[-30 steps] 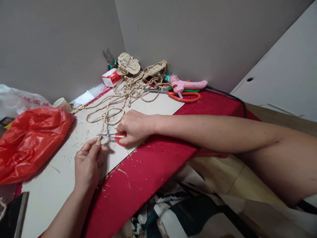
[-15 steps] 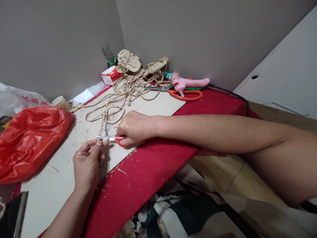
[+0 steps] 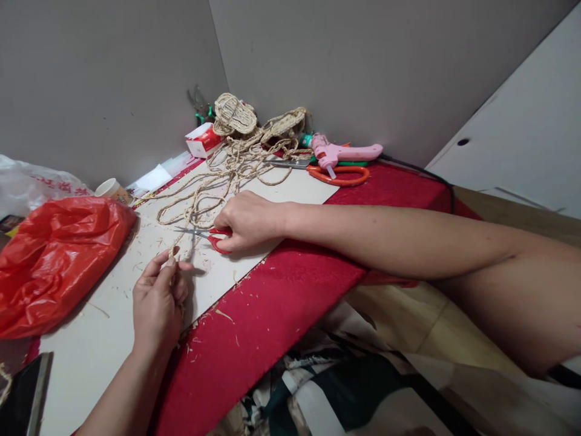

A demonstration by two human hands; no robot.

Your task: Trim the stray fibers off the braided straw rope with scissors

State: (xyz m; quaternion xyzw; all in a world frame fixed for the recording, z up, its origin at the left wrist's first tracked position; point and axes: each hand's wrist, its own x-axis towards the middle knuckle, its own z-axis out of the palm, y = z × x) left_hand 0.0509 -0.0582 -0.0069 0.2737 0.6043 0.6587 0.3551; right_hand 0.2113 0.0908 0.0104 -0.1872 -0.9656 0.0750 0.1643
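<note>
My left hand (image 3: pixel 161 293) pinches a braided straw cord (image 3: pixel 178 237) between thumb and fingers, above the white board (image 3: pixel 218 278). Its length runs from my fingertips up toward a loose tangle of the same cord (image 3: pixel 238 158). In my right hand (image 3: pixel 247 221) are small red-handled scissors (image 3: pixel 218 241), fingers wrapped through the handles. Their blades point left, slightly parted, just above my left fingertips and close to the cord. Whether the blades touch the cord, I cannot tell.
A red plastic bag (image 3: pixel 68 260) lies at left, beside a paper cup (image 3: pixel 113 189). At the back are a pink glue gun (image 3: pixel 345 151), orange-handled scissors (image 3: pixel 340 175), a red-and-white box (image 3: pixel 203 140) and green-handled pliers (image 3: pixel 200 109). A dark flat object (image 3: pixel 22 393) sits at lower left.
The scissors and my right hand have shifted up, away from my left fingertips, and the blades look more parted. My left hand stays nearly in place, still pinching the cord.
</note>
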